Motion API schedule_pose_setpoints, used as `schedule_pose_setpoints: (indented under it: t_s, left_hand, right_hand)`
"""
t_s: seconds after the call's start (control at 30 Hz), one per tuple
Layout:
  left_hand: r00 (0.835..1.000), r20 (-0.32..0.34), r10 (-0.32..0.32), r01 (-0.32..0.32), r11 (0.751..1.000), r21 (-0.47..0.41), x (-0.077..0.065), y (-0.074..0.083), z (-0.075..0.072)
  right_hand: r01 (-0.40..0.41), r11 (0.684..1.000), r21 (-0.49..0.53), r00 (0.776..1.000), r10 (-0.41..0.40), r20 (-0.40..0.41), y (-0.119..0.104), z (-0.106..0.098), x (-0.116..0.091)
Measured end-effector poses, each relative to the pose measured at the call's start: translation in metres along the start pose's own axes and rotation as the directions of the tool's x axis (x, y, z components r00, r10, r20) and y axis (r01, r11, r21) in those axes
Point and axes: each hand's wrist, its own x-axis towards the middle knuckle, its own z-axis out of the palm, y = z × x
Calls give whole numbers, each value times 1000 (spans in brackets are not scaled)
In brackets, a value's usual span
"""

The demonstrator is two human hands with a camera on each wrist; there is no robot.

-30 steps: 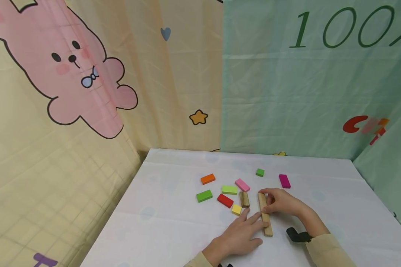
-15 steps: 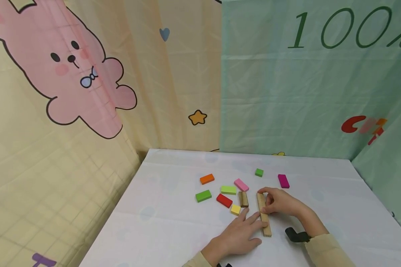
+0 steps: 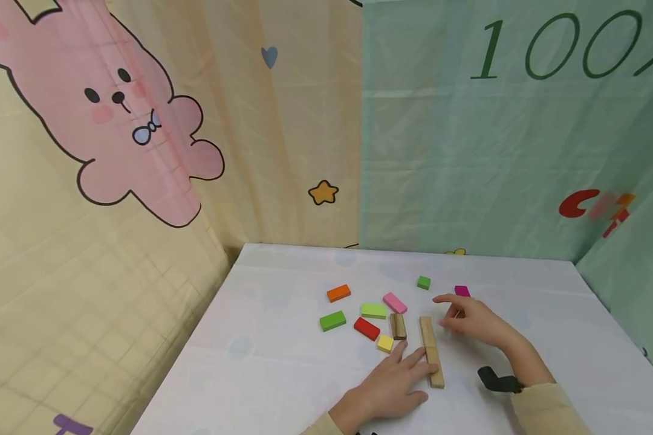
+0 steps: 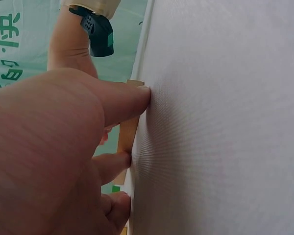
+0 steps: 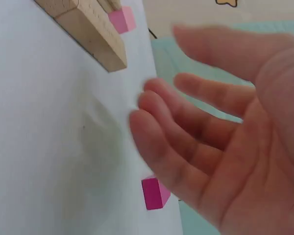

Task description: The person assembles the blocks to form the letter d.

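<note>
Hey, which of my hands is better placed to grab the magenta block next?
Probably the right hand: it hovers empty near the magenta block, while the left hand lies farther off, fingers at the wooden row.

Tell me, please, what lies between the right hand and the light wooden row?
Only bare white tabletop lies between the right hand and the light wooden row; both the head view and the right wrist view show this.
</note>
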Motion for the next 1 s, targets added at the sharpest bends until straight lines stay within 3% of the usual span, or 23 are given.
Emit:
schedule_pose_setpoints:
  t_s: [0.17, 0.33, 0.67, 1.0]
  left_hand:
    - [1000, 3, 7, -7, 1000, 12, 1, -1, 0]
    - [1000, 1, 13, -13, 1000, 13, 3, -1, 1]
    - [1000, 4, 24, -24, 999, 36, 4, 0, 2]
    - [1000, 23, 8, -8, 1000, 30, 2, -2, 4]
  right_hand:
    - [-33, 993, -112, 975, 7, -222, 10, -11, 1]
    - [-67, 983, -170, 949, 10, -316, 24, -15, 1]
    - [-64, 981, -184, 943, -1, -334, 42, -18, -2]
    - [-57, 983, -176, 967, 11, -253, 51, -16, 3]
